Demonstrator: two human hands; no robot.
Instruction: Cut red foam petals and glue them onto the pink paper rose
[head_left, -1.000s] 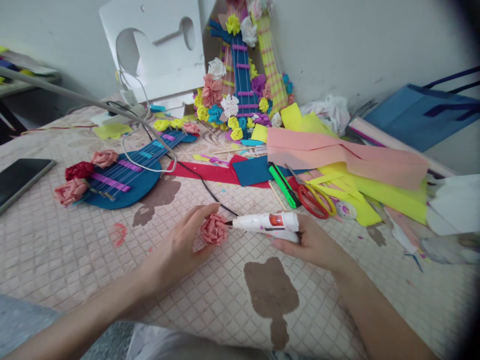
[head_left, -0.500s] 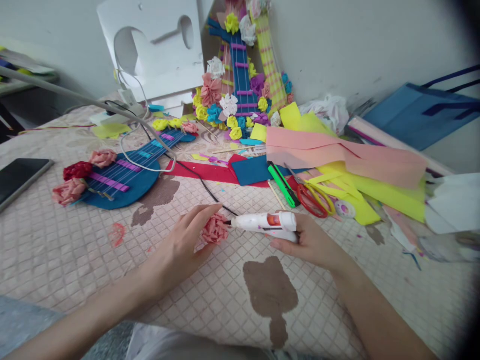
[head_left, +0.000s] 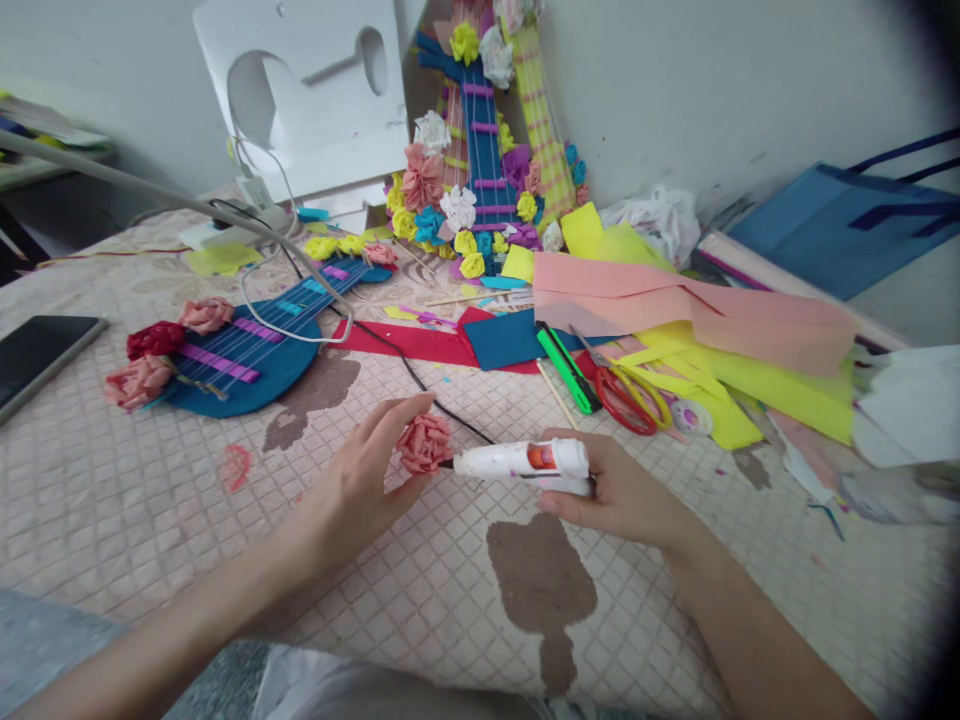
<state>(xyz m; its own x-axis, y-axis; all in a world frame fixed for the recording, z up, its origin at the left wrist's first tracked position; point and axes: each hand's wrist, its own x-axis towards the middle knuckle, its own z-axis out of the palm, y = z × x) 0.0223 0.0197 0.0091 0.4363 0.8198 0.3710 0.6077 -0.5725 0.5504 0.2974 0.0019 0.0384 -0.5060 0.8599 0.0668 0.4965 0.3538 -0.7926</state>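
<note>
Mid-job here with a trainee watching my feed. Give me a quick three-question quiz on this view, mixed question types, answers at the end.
1. Multiple choice: what is in the right hand?
A) a utility knife
B) a white glue gun
C) a phone

2. True or false: the left hand has the pink paper flower between thumb and index finger.

3. Count: how many flowers sit clustered at the wide, near end of the blue guitar model lying on the table?

Key: 1. B; 2. True; 3. Three, two pink and one dark red.
</note>
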